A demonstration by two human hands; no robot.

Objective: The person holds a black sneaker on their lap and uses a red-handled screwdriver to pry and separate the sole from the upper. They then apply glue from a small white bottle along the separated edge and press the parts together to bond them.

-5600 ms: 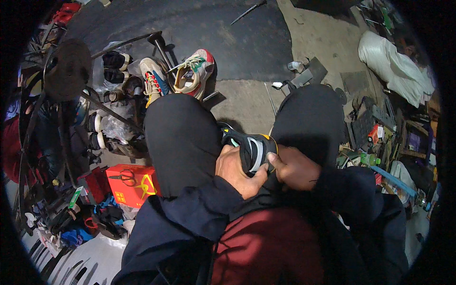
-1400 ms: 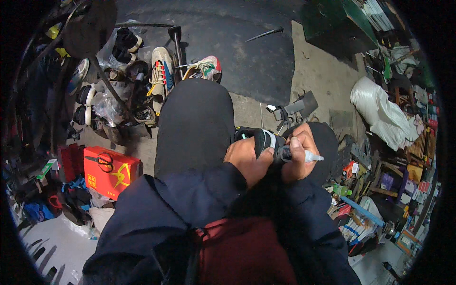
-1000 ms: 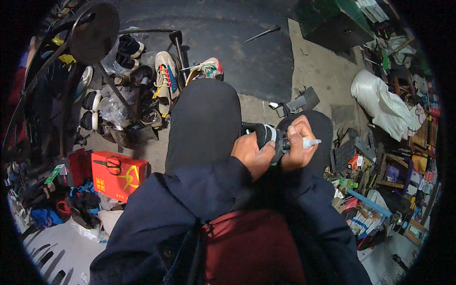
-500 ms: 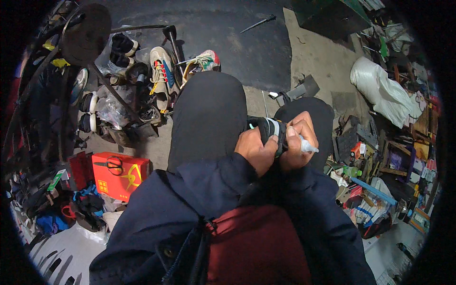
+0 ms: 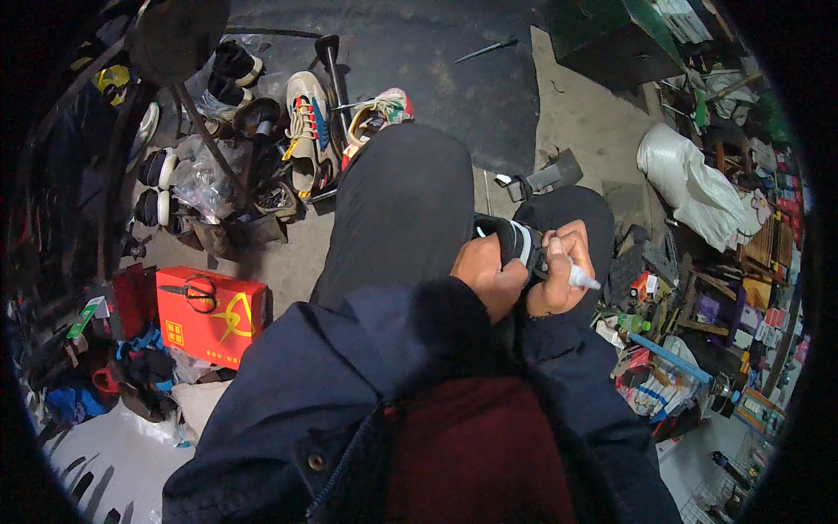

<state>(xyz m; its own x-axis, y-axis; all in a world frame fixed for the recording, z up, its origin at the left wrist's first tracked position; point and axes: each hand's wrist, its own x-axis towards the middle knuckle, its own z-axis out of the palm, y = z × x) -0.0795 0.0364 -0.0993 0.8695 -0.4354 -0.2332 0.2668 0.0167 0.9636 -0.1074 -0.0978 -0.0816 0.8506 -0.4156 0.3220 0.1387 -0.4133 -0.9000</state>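
My left hand [image 5: 491, 275] is closed on a black shoe [image 5: 522, 240] with white-grey stripes, held low between my bent knees, thumb pressed along its side. Beside it, at the shoe's right end, my right hand [image 5: 563, 271] is curled round a clear squeeze bottle [image 5: 583, 278], whose pale nozzle pokes out to the lower right. The bottle's other end is hidden by fingers and shoe.
Left: red box [image 5: 205, 336] with black scissors [image 5: 196, 293], several shoes [image 5: 307, 131] and a metal stand [image 5: 170, 39]. Ahead: dark mat [image 5: 419, 52] and long tool [image 5: 484, 50]. Right: green cabinet [image 5: 611, 39], white sack [image 5: 685, 183] and piled clutter.
Since the earliest frame, my right hand has gained the squeeze bottle; before, its thumb pressed on the shoe. Over the last second both hands and shoe appear shifted slightly rightward in view.
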